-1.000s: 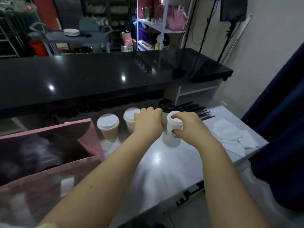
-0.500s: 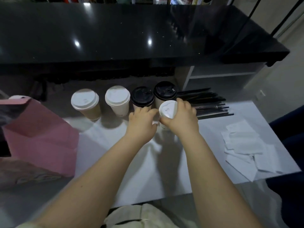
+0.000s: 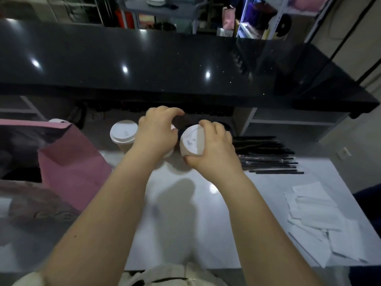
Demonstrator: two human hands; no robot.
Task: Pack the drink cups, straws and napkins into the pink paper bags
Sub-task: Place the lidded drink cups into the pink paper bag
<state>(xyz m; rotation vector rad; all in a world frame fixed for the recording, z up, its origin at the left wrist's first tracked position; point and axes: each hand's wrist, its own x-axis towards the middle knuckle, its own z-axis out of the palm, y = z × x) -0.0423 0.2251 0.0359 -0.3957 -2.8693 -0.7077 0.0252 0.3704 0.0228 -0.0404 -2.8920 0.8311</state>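
Observation:
My right hand (image 3: 214,155) is shut on a white-lidded paper cup (image 3: 190,140), which tilts toward me just above the white table (image 3: 185,213). My left hand (image 3: 156,133) arches over a second white-lidded cup (image 3: 170,154), hiding most of it; whether it grips that cup is unclear. A tan cup with a white lid (image 3: 123,133) stands to the left. Two black-lidded cups (image 3: 226,127) sit behind my right hand, mostly hidden. An open pink paper bag (image 3: 70,162) stands at the left. Black straws (image 3: 266,155) lie at the right and white napkins (image 3: 321,219) nearer me.
A raised glossy black counter (image 3: 165,65) runs along the far side of the table. Another white lid (image 3: 56,120) peeks out behind the bag. A second pink bag lies flat at the lower left (image 3: 37,205). Shelves fill the background.
My left hand has moved left and forward, from beside the held cup onto the second white-lidded cup. My right hand has tipped its cup toward me. The view has tilted up slightly.

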